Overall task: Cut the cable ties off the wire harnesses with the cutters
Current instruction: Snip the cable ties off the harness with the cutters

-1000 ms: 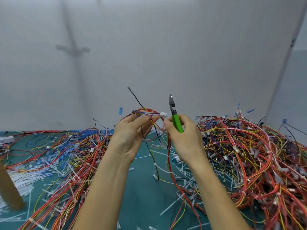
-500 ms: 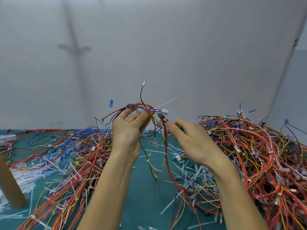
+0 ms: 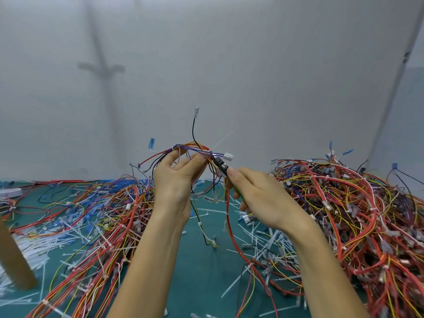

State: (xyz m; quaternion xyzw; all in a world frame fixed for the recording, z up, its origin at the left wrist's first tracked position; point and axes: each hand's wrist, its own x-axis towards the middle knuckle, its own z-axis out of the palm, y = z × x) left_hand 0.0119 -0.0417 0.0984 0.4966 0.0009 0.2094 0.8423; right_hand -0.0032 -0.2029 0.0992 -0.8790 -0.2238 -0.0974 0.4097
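Both bare forearms rise from the bottom edge and converge at mid-frame. The left hand is raised with its back to the camera, its curled fingers and thumb pinching a wire harness. Just beside it and slightly lower, the right hand grips the cutters, one fingertip stretched forward.

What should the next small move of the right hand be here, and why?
Probably squeeze the cutters to snip the cable tie. The right hand holds their green handles, and the tip sits at the tie on the wire harness that the left hand holds up, beside the white connector. Whether the blades enclose it is unclear.
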